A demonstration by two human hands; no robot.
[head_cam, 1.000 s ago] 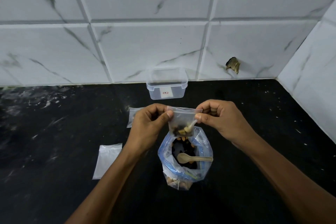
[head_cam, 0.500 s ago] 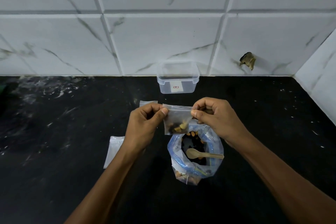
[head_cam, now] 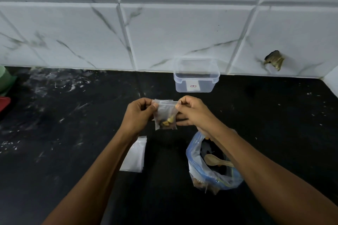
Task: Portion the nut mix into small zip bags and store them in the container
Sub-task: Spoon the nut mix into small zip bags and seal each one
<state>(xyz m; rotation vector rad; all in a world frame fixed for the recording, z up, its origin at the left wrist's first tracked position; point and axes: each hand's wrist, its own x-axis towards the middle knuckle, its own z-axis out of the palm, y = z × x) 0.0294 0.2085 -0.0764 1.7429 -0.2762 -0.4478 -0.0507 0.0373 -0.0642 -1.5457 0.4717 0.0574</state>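
Observation:
A small clear zip bag point(head_cam: 165, 115) with a few nuts at its bottom hangs above the black counter. My left hand point(head_cam: 139, 113) pinches its top left corner and my right hand point(head_cam: 192, 111) pinches its top right corner. The big nut mix bag point(head_cam: 197, 162), clear with a blue rim, stands open at the lower right with a wooden spoon point(head_cam: 216, 160) lying in it. An open clear plastic container point(head_cam: 196, 78) with a white label stands at the back against the wall.
A small stack of empty zip bags point(head_cam: 134, 155) lies flat on the counter point(head_cam: 73, 142) under my left forearm. Green and red objects point(head_cam: 4, 89) show at the far left edge. The tiled wall point(head_cam: 182, 33) has a broken hole point(head_cam: 274, 59) at the right.
Both hands have carried the small bag away from above the big nut mix bag, forward and to the left. The view has shifted as well.

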